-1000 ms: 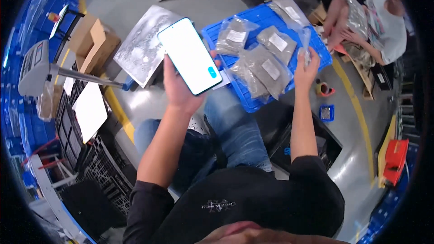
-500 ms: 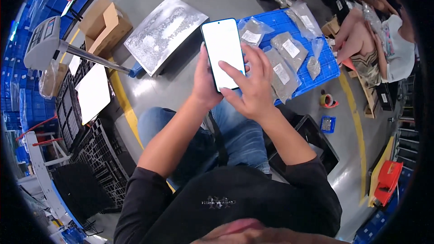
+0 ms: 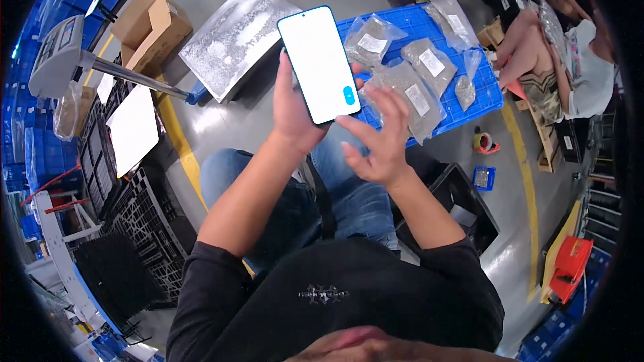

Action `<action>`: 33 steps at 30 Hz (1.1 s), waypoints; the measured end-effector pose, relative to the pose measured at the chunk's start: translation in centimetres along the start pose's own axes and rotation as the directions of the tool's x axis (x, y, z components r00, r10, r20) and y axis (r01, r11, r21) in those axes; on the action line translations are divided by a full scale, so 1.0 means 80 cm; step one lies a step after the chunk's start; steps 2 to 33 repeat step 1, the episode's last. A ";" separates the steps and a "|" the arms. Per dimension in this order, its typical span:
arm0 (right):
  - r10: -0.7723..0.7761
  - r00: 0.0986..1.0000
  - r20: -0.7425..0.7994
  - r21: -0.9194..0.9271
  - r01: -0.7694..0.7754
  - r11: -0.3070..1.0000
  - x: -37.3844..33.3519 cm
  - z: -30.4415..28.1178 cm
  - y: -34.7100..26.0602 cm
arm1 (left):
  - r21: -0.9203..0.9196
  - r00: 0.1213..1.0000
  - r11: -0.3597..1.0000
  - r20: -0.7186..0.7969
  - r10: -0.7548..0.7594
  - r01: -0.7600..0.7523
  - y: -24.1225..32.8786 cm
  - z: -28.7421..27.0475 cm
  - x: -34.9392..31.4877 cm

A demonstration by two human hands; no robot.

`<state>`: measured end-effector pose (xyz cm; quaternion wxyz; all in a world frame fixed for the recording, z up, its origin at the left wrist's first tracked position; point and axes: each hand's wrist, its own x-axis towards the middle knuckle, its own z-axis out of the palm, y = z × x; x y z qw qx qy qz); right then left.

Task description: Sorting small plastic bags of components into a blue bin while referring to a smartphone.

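Observation:
A smartphone [image 3: 316,60] with a bright, nearly white screen and a small blue button low on its right lies in my left hand [image 3: 293,108]. The thumb runs along its left edge, and fingertips show at its right edge. My right hand [image 3: 381,135] is by the phone's lower right corner, fingers spread, the index fingertip at the bottom edge; whether it touches the glass I cannot tell. Beyond that hand, clear bags of small grey parts [image 3: 407,94] with white labels rest on a blue plastic pallet [image 3: 463,118].
A platform scale [image 3: 235,33] with a worn metal plate stands ahead to the left, near an open cardboard box [image 3: 157,30]. A black bin [image 3: 463,211], a tape roll [image 3: 484,143] and a small blue tray [image 3: 484,177] are on the right. Another person [image 3: 537,53] sits at far right.
The phone has shifted left and slightly up, tilting a little. My right hand's index finger has come down from mid-screen to the bottom edge, and a blue button now shows on the screen.

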<state>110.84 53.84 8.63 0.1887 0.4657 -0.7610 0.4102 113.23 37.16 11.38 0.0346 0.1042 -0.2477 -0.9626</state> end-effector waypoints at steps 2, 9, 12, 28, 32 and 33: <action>-0.007 1.000 0.028 -0.029 0.008 1.000 -0.003 0.004 0.000 | -0.012 1.000 1.000 -0.004 0.009 -0.009 0.003 -0.002 0.000; -0.007 1.000 0.028 -0.029 0.008 1.000 -0.003 0.004 0.000 | -0.012 1.000 1.000 -0.004 0.009 -0.009 0.003 -0.002 0.000; -0.007 1.000 0.028 -0.029 0.008 1.000 -0.003 0.004 0.000 | -0.012 1.000 1.000 -0.004 0.009 -0.009 0.003 -0.002 0.000; -0.007 1.000 0.028 -0.029 0.008 1.000 -0.003 0.004 0.000 | -0.012 1.000 1.000 -0.004 0.009 -0.009 0.003 -0.002 0.000; -0.007 1.000 0.028 -0.029 0.008 1.000 -0.003 0.004 0.000 | -0.012 1.000 1.000 -0.004 0.009 -0.009 0.003 -0.002 0.000; -0.007 1.000 0.028 -0.029 0.008 1.000 -0.003 0.004 0.000 | -0.012 1.000 1.000 -0.004 0.009 -0.009 0.003 -0.002 0.000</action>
